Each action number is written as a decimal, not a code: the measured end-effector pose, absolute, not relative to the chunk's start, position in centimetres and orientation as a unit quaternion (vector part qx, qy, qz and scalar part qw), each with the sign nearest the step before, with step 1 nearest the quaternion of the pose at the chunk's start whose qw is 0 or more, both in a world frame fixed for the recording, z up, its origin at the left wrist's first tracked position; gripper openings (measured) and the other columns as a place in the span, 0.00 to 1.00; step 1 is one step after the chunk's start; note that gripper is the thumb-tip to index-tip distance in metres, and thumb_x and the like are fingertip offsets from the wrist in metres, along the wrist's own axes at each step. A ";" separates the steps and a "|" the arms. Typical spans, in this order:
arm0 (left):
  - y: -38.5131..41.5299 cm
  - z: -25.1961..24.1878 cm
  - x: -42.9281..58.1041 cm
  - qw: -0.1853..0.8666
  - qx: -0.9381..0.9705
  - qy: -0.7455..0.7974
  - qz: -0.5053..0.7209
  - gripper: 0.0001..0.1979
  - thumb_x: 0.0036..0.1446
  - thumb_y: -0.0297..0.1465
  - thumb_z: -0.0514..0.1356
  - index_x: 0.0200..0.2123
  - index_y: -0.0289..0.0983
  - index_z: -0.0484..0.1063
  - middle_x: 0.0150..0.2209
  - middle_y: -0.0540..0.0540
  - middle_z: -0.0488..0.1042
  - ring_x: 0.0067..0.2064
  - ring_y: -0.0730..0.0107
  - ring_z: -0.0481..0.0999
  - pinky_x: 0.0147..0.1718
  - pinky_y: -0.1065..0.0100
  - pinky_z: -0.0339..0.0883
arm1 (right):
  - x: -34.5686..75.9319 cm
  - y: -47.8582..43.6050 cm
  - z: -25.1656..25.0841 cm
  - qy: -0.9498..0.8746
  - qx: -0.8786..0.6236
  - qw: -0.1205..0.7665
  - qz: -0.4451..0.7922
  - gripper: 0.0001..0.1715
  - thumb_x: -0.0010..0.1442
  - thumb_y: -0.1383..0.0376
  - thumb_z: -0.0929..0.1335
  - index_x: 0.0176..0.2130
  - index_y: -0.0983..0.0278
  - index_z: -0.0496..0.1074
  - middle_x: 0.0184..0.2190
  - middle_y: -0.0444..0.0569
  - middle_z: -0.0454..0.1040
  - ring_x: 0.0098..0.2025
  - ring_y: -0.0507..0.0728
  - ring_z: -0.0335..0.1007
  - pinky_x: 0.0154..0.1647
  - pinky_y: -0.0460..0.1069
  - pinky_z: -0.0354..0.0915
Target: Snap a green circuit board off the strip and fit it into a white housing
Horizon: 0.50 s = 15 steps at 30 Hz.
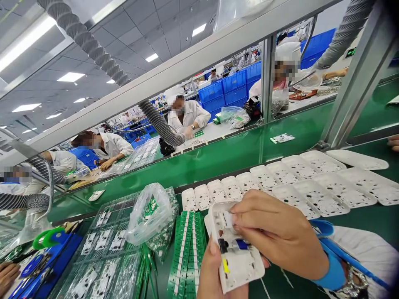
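My left hand point(209, 272) is closed around a white plastic housing point(245, 268), held tilted with its open inner side up. Inside the housing sit a black part point(223, 245), a dark blue part point(242, 244) and a yellow piece point(225, 265). From the right, my right hand point(277, 232) reaches over the housing's upper end, thumb and fingers pinched on a small white piece point(228, 219). Its fingertips partly cover that piece, so its exact kind cannot be made out. A blue wrist strap point(332, 270) circles my right wrist.
Rows of white housings point(293, 170) lie behind my hands on the green bench. Left of them are green circuit board strips point(187, 253), a plastic bag of small boards point(149, 216) and clear trays point(102, 249). A metal frame post point(358, 79) stands right. Co-workers sit opposite.
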<state>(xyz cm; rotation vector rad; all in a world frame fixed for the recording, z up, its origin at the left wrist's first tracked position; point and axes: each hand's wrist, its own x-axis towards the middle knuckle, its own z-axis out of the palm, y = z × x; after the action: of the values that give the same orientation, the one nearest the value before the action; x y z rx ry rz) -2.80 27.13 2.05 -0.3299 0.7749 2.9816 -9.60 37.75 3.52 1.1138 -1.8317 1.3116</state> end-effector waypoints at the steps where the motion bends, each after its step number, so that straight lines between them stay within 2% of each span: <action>1: 27.1 2.0 -2.8 0.019 -0.111 0.246 0.963 0.15 0.38 0.40 0.69 0.33 0.45 0.79 0.30 0.46 0.77 0.34 0.70 0.75 0.39 0.69 0.69 | -9.6 37.8 3.3 -0.690 0.427 0.314 0.492 0.09 0.54 0.78 0.65 0.29 0.64 0.68 0.28 0.45 0.73 0.30 0.50 0.63 0.29 0.46 0.63; 5: 26.4 1.5 -2.6 0.044 -0.124 0.263 0.956 0.12 0.39 0.41 0.68 0.30 0.45 0.79 0.32 0.47 0.77 0.35 0.68 0.75 0.41 0.67 0.69 | -10.0 37.9 2.2 -0.717 0.441 0.324 0.432 0.07 0.55 0.73 0.66 0.34 0.63 0.70 0.36 0.49 0.72 0.34 0.53 0.62 0.33 0.50 0.62; 7: 25.9 1.2 -2.5 0.067 -0.105 0.295 0.947 0.17 0.39 0.45 0.67 0.33 0.44 0.79 0.32 0.46 0.77 0.35 0.64 0.76 0.41 0.63 0.69 | -10.2 38.0 1.7 -0.739 0.424 0.331 0.406 0.06 0.56 0.71 0.65 0.34 0.60 0.70 0.35 0.50 0.67 0.35 0.54 0.61 0.32 0.50 0.61; 9: 25.3 0.9 -2.6 0.080 -0.070 0.329 0.938 0.23 0.39 0.47 0.66 0.39 0.44 0.77 0.31 0.46 0.77 0.34 0.59 0.77 0.41 0.60 0.68 | -10.5 38.0 1.5 -0.752 0.380 0.319 0.434 0.08 0.54 0.71 0.66 0.35 0.59 0.68 0.33 0.48 0.62 0.35 0.53 0.61 0.30 0.47 0.61; 12: 24.5 0.2 -2.8 0.081 -0.030 0.374 0.923 0.29 0.39 0.49 0.65 0.46 0.44 0.73 0.29 0.45 0.76 0.35 0.58 0.77 0.42 0.59 0.68 | -10.9 37.8 1.8 -0.769 0.301 0.207 0.525 0.11 0.50 0.69 0.66 0.36 0.61 0.63 0.30 0.46 0.61 0.32 0.52 0.61 0.27 0.45 0.62; 15: 24.1 -0.8 -2.9 0.089 -0.021 0.423 0.902 0.35 0.37 0.51 0.65 0.49 0.43 0.71 0.30 0.43 0.76 0.37 0.54 0.76 0.41 0.57 0.67 | -11.1 37.7 2.4 -0.758 0.327 0.015 0.565 0.03 0.54 0.65 0.63 0.32 0.63 0.65 0.27 0.45 0.63 0.28 0.50 0.61 0.26 0.44 0.60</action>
<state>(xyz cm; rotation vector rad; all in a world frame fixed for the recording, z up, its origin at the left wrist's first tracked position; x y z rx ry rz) -2.95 24.06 -0.80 -0.0630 1.2568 2.6819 -11.11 37.74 2.41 1.0163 -2.3591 1.7570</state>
